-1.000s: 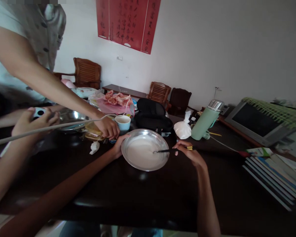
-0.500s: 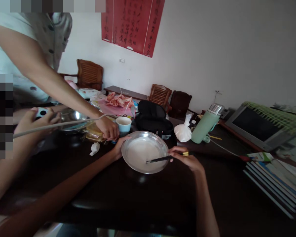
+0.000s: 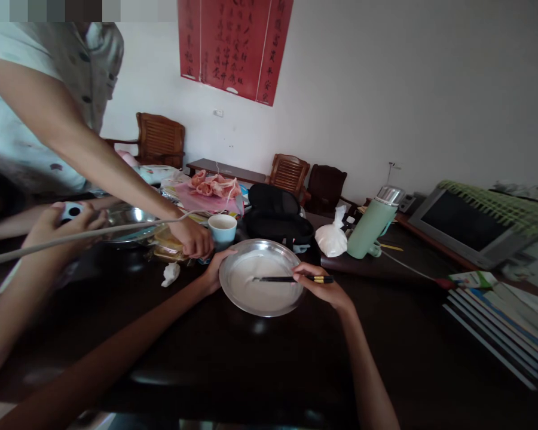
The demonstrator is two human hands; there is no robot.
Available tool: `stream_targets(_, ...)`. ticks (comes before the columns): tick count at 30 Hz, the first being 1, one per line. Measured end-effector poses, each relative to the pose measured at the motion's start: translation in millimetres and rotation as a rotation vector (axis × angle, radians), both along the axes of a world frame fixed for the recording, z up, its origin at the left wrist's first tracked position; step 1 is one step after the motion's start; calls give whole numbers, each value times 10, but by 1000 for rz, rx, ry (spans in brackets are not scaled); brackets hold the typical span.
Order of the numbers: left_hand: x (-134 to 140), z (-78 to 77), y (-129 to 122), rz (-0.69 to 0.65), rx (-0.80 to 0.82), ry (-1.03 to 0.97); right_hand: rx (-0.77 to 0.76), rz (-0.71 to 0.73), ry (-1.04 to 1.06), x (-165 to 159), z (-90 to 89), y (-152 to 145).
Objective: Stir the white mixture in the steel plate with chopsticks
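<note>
A shallow metal basin [image 3: 233,298] stands on the dark table in front of me, with a milky white liquid [image 3: 260,295] in it. My left hand [image 3: 215,270] grips its left rim, fingers on the far side. Black chopsticks [image 3: 273,279] with gold bands are held in my right hand [image 3: 316,283], which is closed around them over the right rim. Their tips dip into the liquid near the basin's middle. Just behind the basin is a pale blue cup [image 3: 223,230], close to my left hand.
A co-worker's hand [image 3: 195,236] rests by yellowish packets [image 3: 168,242]; another person's hand [image 3: 67,224] holds a phone at left. A black case [image 3: 275,221], tied white bag [image 3: 332,239], green thermos [image 3: 372,227], crumpled tissue [image 3: 171,274] and stacked folders [image 3: 497,334] lie around.
My right hand has moved left with the chopsticks, and their tips have shifted left through the liquid. My left hand stays on the basin's rim.
</note>
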State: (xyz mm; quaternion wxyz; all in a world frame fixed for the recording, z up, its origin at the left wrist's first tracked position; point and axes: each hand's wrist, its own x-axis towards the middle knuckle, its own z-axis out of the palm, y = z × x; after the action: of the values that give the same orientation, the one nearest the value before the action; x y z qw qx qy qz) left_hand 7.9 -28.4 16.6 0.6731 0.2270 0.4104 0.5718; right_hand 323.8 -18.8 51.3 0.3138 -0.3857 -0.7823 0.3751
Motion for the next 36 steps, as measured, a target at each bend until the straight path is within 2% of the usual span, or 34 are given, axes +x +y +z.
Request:
stream_targets(3,-10,-24,19,-9,11,0,58,-99,20,115,23,36)
stream_targets(6,-23,-64,46,-26,34,-8,2,-8,31,169,40,26)
stream_targets(9,-30,-72,48,-32,58,-23,-1,67,14,50,0,13)
stream_targets(12,-14,-21,10,-17,36,-10,84,-64,23,30,-18,37)
stream_targets(14,7,21,-19,-4,15,4,89,-138,39,98,4,44)
stream_targets(16,21,42,-32,-2,24,1,29,-89,48,123,24,27)
stream_targets(18,22,33,-23,-2,52,-12,-40,29,45,54,16,1)
stream_targets(20,13,11,-4,0,61,-20,-41,77,32,-45,-11,-5)
stream_targets(22,5,3,6,8,25,-10,10,12,24,-61,-22,13)
stream_targets(25,21,39,-13,18,-26,18,55,-127,24,83,14,38)
stream_targets(28,51,86,-41,25,3,13,-18,-29,15,128,36,15)
stream_targets(31,54,84,-43,37,31,6,-79,52,25,-10,-2,-7)
stream_targets(36,23,47,-19,24,-28,21,4,-98,47,69,32,4)
